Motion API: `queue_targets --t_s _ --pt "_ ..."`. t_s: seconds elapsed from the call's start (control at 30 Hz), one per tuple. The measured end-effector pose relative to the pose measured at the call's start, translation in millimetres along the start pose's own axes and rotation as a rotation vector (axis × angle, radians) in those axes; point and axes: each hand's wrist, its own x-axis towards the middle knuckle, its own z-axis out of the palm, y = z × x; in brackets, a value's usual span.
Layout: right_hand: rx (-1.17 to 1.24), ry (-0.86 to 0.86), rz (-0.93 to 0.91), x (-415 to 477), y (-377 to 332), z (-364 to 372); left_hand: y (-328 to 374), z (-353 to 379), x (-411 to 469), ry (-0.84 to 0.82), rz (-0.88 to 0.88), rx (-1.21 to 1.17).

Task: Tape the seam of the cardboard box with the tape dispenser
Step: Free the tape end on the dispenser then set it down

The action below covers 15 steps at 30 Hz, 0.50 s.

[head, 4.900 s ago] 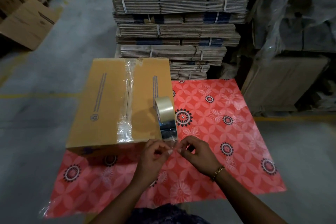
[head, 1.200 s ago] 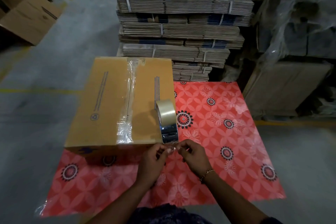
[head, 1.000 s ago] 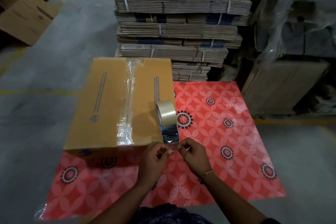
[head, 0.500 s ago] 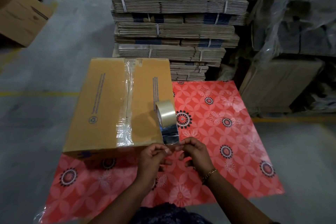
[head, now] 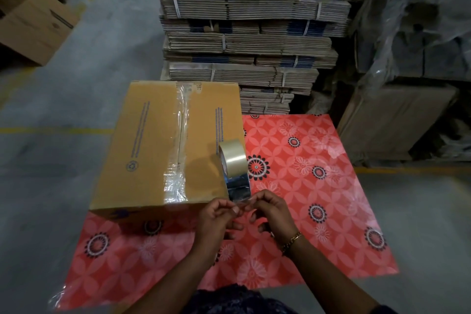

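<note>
A closed cardboard box lies on a red flowered mat, with clear tape running along its centre seam. On the box's near right corner stands a roll of clear tape on edge. A short strip pulled off the roll reaches down to my fingers. My left hand and my right hand both pinch the free end of that strip just in front of the box's near right corner. No dispenser body shows.
A tall stack of strapped flat cartons rises right behind the box and mat. Plastic-wrapped goods and a leaning board stand at the right. Another cardboard box sits far left on the grey concrete floor.
Both hands have stayed at the strip's end, shifting their fingers slightly on it. The roll and the box have not moved.
</note>
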Motion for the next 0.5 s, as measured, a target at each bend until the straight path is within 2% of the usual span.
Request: queue_targets --t_s 0.23,0.5 --pt "-0.100 0.057 -0.065 5 10 -3 -2 -2 3 0.030 0.049 0.073" --pt "-0.097 0.152 -0.159 8 16 -4 -2 4 5 0.067 0.045 0.075"
